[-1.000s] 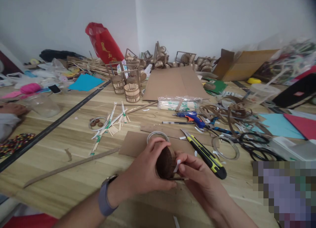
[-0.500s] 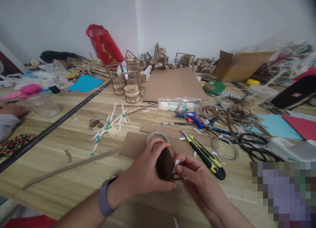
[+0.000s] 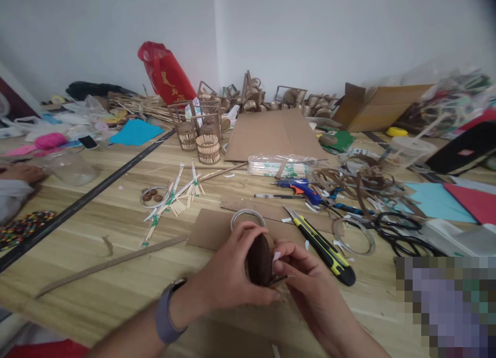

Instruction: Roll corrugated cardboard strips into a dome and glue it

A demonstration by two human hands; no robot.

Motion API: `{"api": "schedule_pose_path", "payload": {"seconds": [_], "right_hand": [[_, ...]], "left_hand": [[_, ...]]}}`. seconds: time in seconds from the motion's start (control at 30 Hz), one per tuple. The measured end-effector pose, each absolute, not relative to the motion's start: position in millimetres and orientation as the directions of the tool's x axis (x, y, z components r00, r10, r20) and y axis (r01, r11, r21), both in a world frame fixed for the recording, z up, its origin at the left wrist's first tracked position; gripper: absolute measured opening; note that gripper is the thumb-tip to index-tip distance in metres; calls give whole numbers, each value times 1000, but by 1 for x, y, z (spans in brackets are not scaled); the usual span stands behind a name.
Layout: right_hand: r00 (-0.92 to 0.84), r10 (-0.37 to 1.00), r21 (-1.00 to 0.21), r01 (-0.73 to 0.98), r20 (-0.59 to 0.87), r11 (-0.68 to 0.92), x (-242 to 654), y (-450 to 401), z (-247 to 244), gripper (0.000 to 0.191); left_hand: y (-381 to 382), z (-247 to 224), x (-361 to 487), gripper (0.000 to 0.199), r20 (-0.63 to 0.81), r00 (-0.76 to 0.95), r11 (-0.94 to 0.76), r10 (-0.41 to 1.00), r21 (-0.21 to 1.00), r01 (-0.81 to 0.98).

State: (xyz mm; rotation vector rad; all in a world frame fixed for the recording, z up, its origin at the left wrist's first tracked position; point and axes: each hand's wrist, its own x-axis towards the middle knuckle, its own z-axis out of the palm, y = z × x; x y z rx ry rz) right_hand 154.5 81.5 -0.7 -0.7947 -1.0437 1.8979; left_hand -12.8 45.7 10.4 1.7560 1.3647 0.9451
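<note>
A dark brown round piece (image 3: 259, 260) is gripped on its edge by my left hand (image 3: 228, 270), thumb below and fingers above. At its right side, my right hand (image 3: 306, 270) pinches a small white strip (image 3: 276, 257) between thumb and forefinger. A thin dark strip (image 3: 279, 280) sticks out from the lower edge of the round piece toward my right palm. Just behind my left fingers lies a tape ring (image 3: 248, 212) on a cardboard piece (image 3: 205, 229). A yellow and black cutter (image 3: 325, 249) rests to the right of my right hand.
A blue glue gun (image 3: 300, 187), a pen (image 3: 277, 196) and black-handled scissors (image 3: 399, 229) lie beyond and rightward. Small slatted buckets (image 3: 208, 149) stand farther back. Loose sticks (image 3: 174, 200) lie at centre left. Another person's hand (image 3: 23, 173) rests at the left edge.
The round piece has turned slightly and looks narrower. The thin dark strip at its lower edge now tilts upward to the right. Both hands keep their hold.
</note>
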Motion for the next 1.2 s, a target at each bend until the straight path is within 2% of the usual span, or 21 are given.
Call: {"api": "schedule_pose_path", "payload": {"seconds": [0.3, 0.63, 0.83, 1.0, 1.2], "right_hand": [[-406, 910, -898, -367, -79, -242, 149, 77, -6, 17], [-396, 917, -940, -330, 53, -89, 150, 83, -7, 19], [-437, 896, -920, -316, -76, -232, 152, 79, -8, 24], [-503, 852, -875, -336, -146, -349, 154, 76, -5, 42], [-488, 857, -806, -433, -166, -403, 151, 71, -4, 33]], "left_hand": [[42, 3, -9, 85, 85, 126, -128, 988, 913, 387], [42, 5, -9, 81, 148, 155, -202, 977, 875, 440], [42, 6, -9, 84, 174, 194, -250, 965, 830, 499], [43, 5, -8, 84, 230, 249, -332, 941, 775, 538], [39, 4, -4, 82, 312, 272, -414, 910, 702, 579]]}}
